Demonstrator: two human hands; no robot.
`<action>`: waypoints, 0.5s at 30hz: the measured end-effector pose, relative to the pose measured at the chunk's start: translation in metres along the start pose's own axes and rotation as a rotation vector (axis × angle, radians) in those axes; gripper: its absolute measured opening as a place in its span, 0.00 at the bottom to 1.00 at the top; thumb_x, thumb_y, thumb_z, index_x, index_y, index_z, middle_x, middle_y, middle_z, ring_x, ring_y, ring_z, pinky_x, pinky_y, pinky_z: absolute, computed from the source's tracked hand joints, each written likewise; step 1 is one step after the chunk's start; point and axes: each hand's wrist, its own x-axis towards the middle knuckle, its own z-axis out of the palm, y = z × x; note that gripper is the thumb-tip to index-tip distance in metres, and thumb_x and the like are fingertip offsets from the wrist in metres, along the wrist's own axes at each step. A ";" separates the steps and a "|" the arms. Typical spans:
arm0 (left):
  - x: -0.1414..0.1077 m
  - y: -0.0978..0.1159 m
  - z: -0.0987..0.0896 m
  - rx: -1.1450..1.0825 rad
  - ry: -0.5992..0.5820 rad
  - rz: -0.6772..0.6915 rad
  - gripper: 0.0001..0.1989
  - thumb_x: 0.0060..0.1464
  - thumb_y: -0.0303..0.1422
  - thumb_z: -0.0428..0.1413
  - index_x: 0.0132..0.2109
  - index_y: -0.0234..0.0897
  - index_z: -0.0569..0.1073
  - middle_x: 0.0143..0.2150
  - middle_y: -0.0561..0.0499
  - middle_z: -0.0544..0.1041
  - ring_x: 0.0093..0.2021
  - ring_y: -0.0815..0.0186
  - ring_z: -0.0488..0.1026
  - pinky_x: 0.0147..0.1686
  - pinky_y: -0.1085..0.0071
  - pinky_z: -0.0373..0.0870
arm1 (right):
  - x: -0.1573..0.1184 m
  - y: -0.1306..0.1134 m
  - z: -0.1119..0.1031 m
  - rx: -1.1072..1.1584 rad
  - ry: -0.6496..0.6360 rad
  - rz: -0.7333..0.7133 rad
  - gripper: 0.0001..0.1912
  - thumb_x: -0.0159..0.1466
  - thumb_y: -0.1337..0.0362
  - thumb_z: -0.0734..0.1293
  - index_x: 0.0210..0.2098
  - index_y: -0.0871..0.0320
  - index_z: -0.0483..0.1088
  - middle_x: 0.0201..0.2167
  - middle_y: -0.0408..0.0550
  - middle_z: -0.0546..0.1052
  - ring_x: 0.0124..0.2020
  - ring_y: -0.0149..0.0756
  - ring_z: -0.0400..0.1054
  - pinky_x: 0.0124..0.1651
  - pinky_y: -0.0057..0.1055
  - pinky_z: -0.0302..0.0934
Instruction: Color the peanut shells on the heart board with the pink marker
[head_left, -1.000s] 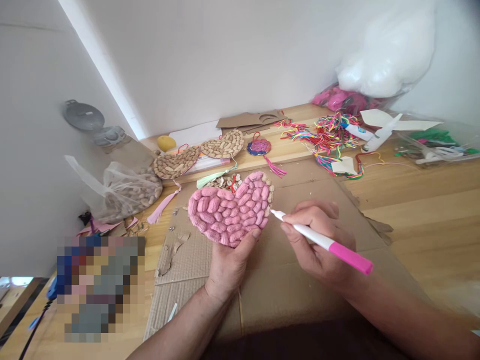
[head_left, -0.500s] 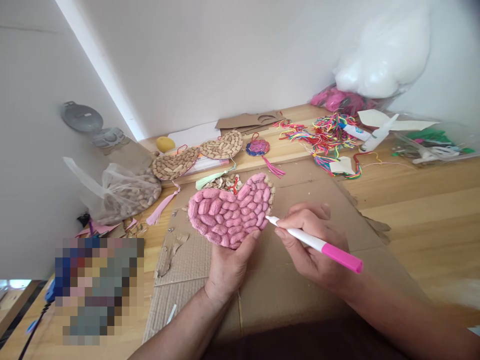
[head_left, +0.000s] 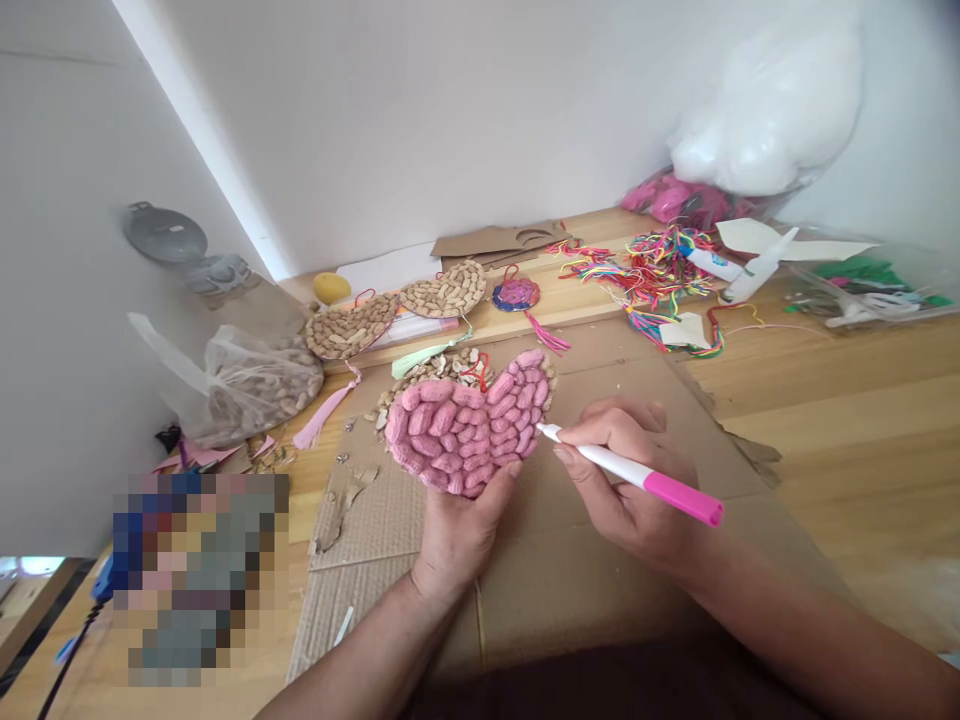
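Observation:
A heart covered in pink-coloured peanuts (head_left: 469,425) is held up over the cardboard sheet (head_left: 600,590). My left hand (head_left: 465,535) grips it from below, thumb on the front at the lower right edge and the other fingers hidden behind. My right hand (head_left: 630,475) pinches a white marker with a pink end (head_left: 637,472). The marker's tip meets or nearly meets the heart's right edge; I cannot tell which. Behind the heart lies a heap of peanut shells (head_left: 435,368), partly covered, and a red cord loop (head_left: 478,372) shows above the heart's notch.
Two plain peanut hearts (head_left: 442,290) with tassels and a small pink-and-blue round ornament (head_left: 516,294) stand behind the cardboard. At left is a bag of peanuts (head_left: 262,385). Coloured cords (head_left: 667,265), glue bottles (head_left: 761,265) and a bag of white stuffing (head_left: 765,110) fill the back right.
The heart has shifted slightly right and turned a little in my left hand, uncovering more of the shells. The marker has tilted slightly, its pink end now a bit higher.

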 end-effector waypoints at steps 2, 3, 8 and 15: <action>0.000 -0.001 0.000 0.006 0.003 0.012 0.31 0.58 0.33 0.63 0.67 0.43 0.66 0.66 0.44 0.71 0.70 0.52 0.60 0.71 0.53 0.55 | 0.000 0.001 0.000 0.015 0.002 0.018 0.03 0.67 0.70 0.66 0.38 0.55 0.67 0.30 0.43 0.75 0.34 0.36 0.67 0.44 0.40 0.52; 0.000 -0.002 0.000 0.012 0.008 0.016 0.30 0.58 0.33 0.63 0.67 0.44 0.66 0.66 0.45 0.71 0.70 0.52 0.60 0.71 0.53 0.55 | 0.000 0.002 0.000 0.035 -0.007 0.027 0.03 0.67 0.70 0.66 0.38 0.55 0.67 0.30 0.43 0.74 0.34 0.36 0.67 0.44 0.40 0.52; -0.001 -0.008 -0.002 0.017 -0.011 0.038 0.29 0.60 0.32 0.62 0.66 0.45 0.67 0.67 0.47 0.69 0.71 0.55 0.59 0.72 0.55 0.53 | -0.002 0.003 0.000 0.082 -0.028 0.077 0.04 0.67 0.69 0.66 0.37 0.55 0.66 0.30 0.43 0.74 0.33 0.36 0.66 0.43 0.40 0.53; -0.003 -0.006 -0.001 0.058 -0.004 0.062 0.27 0.60 0.31 0.61 0.66 0.46 0.67 0.66 0.47 0.71 0.69 0.55 0.63 0.70 0.57 0.59 | 0.001 -0.001 0.000 -0.043 0.005 -0.016 0.04 0.66 0.69 0.66 0.35 0.56 0.66 0.30 0.44 0.75 0.33 0.37 0.67 0.42 0.40 0.51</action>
